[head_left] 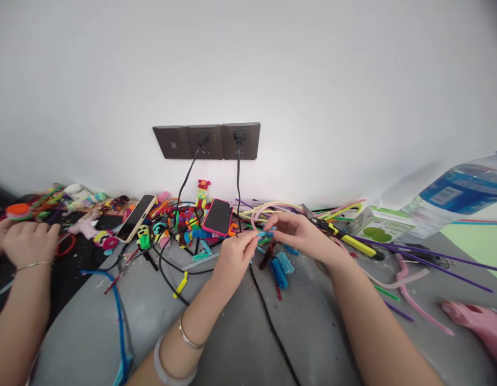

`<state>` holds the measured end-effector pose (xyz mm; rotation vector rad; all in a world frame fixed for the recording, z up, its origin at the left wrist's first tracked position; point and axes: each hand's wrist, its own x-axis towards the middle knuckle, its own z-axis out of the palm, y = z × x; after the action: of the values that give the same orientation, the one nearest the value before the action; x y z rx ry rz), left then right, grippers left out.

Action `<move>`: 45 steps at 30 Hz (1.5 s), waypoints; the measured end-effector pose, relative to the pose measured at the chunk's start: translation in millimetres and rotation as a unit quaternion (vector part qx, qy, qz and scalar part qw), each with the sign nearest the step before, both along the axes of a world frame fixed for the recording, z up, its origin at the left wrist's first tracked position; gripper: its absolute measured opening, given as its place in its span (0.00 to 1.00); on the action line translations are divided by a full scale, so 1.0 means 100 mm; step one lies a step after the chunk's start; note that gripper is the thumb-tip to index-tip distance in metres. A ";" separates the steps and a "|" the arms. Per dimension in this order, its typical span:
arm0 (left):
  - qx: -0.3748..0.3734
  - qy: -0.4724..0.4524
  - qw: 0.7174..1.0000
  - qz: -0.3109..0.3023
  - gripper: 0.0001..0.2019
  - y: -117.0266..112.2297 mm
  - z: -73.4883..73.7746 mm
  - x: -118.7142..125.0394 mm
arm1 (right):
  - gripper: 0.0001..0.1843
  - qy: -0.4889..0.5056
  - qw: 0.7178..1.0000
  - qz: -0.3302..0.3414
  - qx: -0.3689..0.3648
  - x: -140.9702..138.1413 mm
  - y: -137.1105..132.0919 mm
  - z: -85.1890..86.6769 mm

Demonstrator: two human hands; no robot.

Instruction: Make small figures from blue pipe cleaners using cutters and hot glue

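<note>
My left hand [236,254] and my right hand [294,236] meet over the grey table. Between their fingertips is a short light-blue pipe cleaner piece [266,234], pinched from both sides. Fingers partly cover it, so its full shape is hidden. Just below my right hand lie folded blue pipe cleaner pieces [279,272] and a dark red pipe cleaner [266,255]. A pink-cased phone [218,216] rests beyond my left hand. To the right of my right hand are yellow-and-black handled pliers [355,244].
A black cable [272,324] crosses the table below my hands. Purple pipe cleaners [437,261], a box [380,224], a bottle [453,193] and a pink glue gun [475,319] are at right. Another person's hands [31,241] work at left, near a beige-cased phone [137,217].
</note>
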<state>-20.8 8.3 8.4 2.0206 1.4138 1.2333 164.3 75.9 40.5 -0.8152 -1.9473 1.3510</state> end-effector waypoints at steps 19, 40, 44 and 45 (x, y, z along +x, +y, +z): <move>-0.200 -0.303 0.928 -0.078 0.20 0.01 0.04 0.09 | 0.19 0.047 0.999 0.015 -0.014 0.04 -0.02 0.06; -0.361 -0.548 0.750 -0.081 0.10 0.07 0.05 0.09 | 0.09 -0.037 0.995 -0.060 0.072 0.08 0.07 -0.05; -0.341 -0.538 0.763 -0.106 0.14 0.05 0.02 0.09 | 0.08 -0.025 0.994 -0.084 0.071 0.08 0.08 -0.05; -0.338 -0.537 0.765 -0.106 0.14 0.05 0.02 0.09 | 0.08 -0.014 0.994 -0.088 0.068 0.08 0.08 -0.05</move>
<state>-11.9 13.1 10.3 0.6740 0.7887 1.1833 172.4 83.7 35.6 -0.9196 -1.9150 1.0975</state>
